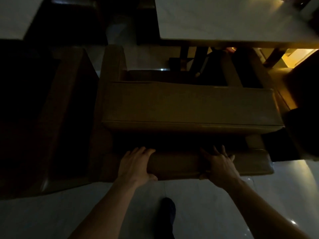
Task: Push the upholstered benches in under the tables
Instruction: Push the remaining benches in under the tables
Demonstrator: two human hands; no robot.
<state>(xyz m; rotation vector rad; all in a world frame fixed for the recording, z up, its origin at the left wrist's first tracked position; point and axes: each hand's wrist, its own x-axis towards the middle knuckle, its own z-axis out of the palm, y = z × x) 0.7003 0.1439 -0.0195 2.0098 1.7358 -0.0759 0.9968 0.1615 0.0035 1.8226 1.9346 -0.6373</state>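
Head view
Bench [189, 104]: brown upholstered bench, seat just short of the white table [224, 19], its backrest nearest the person.
Left hand [136, 164]: fingers curled over the backrest top, thumb beneath, gripping.
Right hand [219, 164]: clasps the same backrest, further right.
Floor [69, 218]: pale glossy tiles beneath the bench.

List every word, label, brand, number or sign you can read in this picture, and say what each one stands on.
None: no readable text shows anywhere in this dim view.
The upholstered bench, gripped at its backrest by the left hand and the right hand, is plain.
The table top is bare of any print.
The floor shows only light glints.
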